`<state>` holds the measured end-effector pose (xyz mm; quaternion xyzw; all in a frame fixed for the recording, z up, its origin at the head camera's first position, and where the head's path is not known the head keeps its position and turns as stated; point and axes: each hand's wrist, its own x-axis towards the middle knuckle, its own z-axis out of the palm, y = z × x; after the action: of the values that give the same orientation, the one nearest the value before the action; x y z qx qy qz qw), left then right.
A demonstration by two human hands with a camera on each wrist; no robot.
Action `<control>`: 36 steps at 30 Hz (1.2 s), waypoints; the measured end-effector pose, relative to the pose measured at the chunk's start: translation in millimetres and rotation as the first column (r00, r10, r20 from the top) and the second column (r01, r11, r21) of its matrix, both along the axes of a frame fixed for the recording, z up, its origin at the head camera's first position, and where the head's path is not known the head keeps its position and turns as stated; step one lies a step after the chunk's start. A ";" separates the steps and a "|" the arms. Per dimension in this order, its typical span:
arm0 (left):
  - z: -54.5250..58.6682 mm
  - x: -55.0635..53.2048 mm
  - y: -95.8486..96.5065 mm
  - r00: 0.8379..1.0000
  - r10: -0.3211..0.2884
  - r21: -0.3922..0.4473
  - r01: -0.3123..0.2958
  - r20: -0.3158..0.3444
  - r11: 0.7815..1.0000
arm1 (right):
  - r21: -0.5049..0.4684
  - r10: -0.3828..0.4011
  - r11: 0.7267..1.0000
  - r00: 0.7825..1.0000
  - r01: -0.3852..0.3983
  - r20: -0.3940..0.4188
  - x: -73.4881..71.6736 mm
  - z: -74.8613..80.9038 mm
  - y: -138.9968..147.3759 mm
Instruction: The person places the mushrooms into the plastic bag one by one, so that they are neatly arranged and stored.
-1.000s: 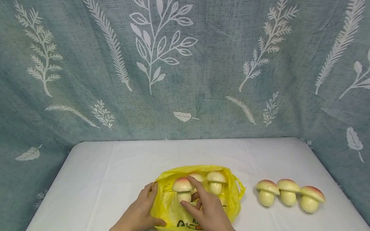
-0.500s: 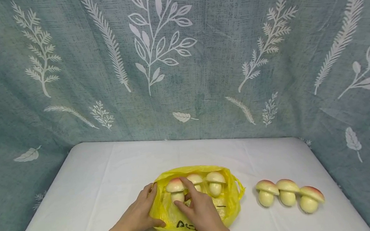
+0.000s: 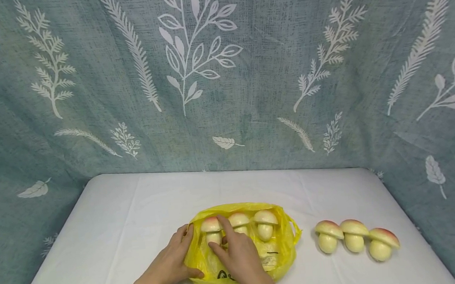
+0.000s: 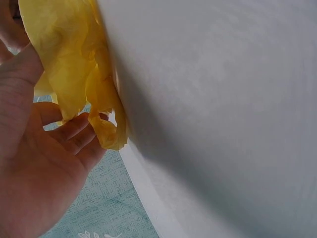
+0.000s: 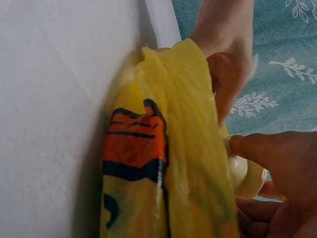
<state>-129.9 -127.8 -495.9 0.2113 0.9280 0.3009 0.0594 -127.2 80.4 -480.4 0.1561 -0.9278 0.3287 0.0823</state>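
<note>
While the left hand grips the side of a yellow bag with thumb and fingers, the right hand pinches a mushroom between thumb and index finger. That mushroom is inside the bag, left of two other mushrooms. Three more mushrooms sit close together on the table, right of the bag.

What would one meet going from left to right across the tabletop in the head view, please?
The left hand → first cream, red-tinged mushroom inside the open yellow plastic bag → second bagged mushroom → third bagged mushroom → first loose cream mushroom on the white table → second loose mushroom → third loose mushroom.
</note>
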 end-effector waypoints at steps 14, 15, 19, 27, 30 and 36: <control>0.5 -1.6 0.1 1.000 -0.003 -0.009 0.003 -0.019 1.000 | 0.068 -0.062 0.996 0.998 0.064 -0.034 -11.6 -9.1 -9.2; 0.2 -1.7 0.1 1.000 -0.003 -0.008 0.003 -0.018 1.000 | 0.067 -0.063 0.996 0.997 0.065 -0.035 -12.1 -9.9 -9.7; -0.8 -1.9 -0.2 1.000 -0.003 -0.001 0.003 -0.011 1.000 | 0.062 -0.071 0.996 0.997 0.071 -0.001 -13.7 -11.6 -11.3; -1.6 -2.1 -0.8 1.000 -0.005 0.000 0.005 0.006 1.000 | 0.068 -0.069 0.995 0.998 0.069 0.003 -16.9 -14.1 -14.8; -1.8 -2.2 -0.7 1.000 -0.009 0.003 0.009 0.013 1.000 | 0.076 -0.076 0.994 0.997 0.076 -0.009 -18.1 -14.8 -15.8; -2.2 -2.0 -1.1 1.000 -0.013 0.008 0.013 0.013 1.000 | 0.076 -0.084 0.994 0.996 0.083 0.003 -18.0 -13.5 -16.1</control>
<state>-132.0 -128.8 -498.1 0.2156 0.9250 0.3056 0.0667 -145.2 64.3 -493.9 0.1191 -0.9455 0.2903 0.0871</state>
